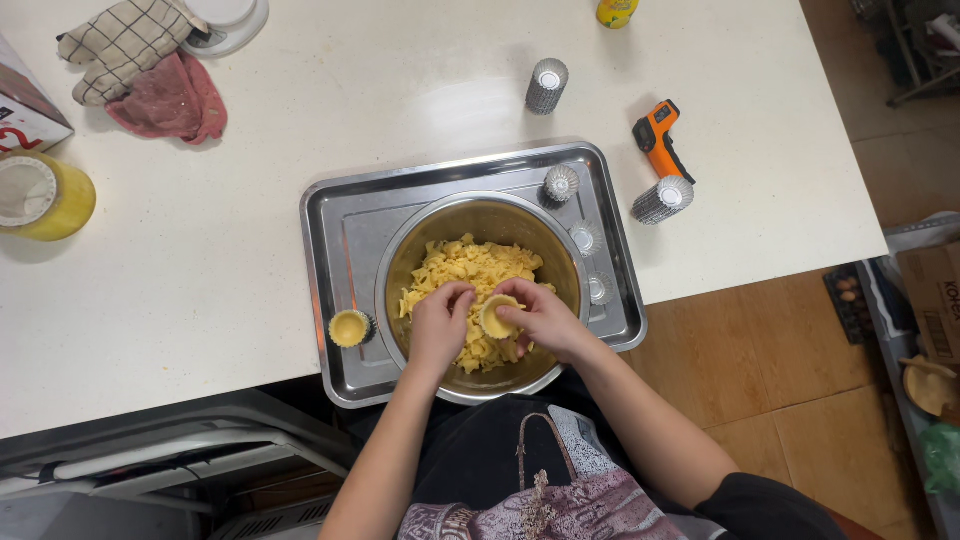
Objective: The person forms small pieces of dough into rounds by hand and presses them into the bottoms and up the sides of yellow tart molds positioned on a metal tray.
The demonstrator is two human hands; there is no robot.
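**Both hands work dough in a steel bowl on a tray**

The right hand [545, 320] grasps a small round tart tin lined with pale yellow dough [499, 316], its thumb pressed into the cup. The left hand [440, 322] is curled just beside it at 9 o'clock, fingertips touching the cup's rim and the heap below; whether it pinches anything I cannot tell.

Both hands sit inside a round stainless-steel mixing bowl [410, 262] filled with crumbly yellow dough pieces [470, 270]. The bowl rests on a rectangular stainless-steel baking tray [340, 220] on a white countertop [250, 260].

At 9 o'clock from the bowl, on the tray, stands a finished dough-lined fluted tin [350, 327]. At 1 to 3 o'clock, on the tray, stand empty fluted metal tins [561, 183].

Off the tray, a stack of fluted tins [547, 86] lies at 12 o'clock and another stack [662, 200] at 2 o'clock, just beside an orange and black pistol-shaped thermometer [657, 138].

At 10 o'clock, well apart, lie a checked cream oven mitt [120, 45] and a pink cloth [172, 100]; a yellow roll of tape [42, 197] sits at 9 o'clock
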